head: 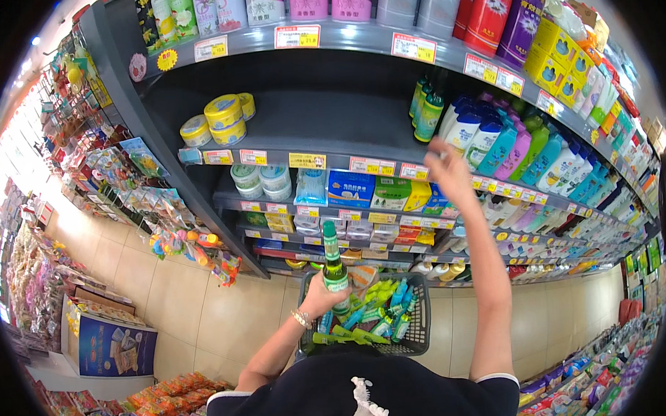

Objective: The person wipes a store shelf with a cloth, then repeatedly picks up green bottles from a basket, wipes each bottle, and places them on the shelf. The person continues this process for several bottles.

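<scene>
Upright in my left hand [323, 295] is a green glass bottle [335, 265] with a green cap, held above the shopping basket [421, 315]. The dark plastic basket holds several green and blue bottles [383, 313], lying in a heap. My right hand [447, 163] is raised at the front edge of the upper shelf, slightly blurred, with no object visible in it. Just beyond its fingers stand several green bottles with yellow-green labels [429, 119]. To their right are shampoo bottles with dark blue caps [465, 129].
Yellow round tins [225, 121] stand on the same shelf at left. Spray cans [353, 4] line the shelf above. Boxes [350, 188] and white-green tubs [260, 180] fill the shelf below. Hanging toys [188, 249] jut out at left. A blue-fronted display box [118, 345] stands on the tiled floor.
</scene>
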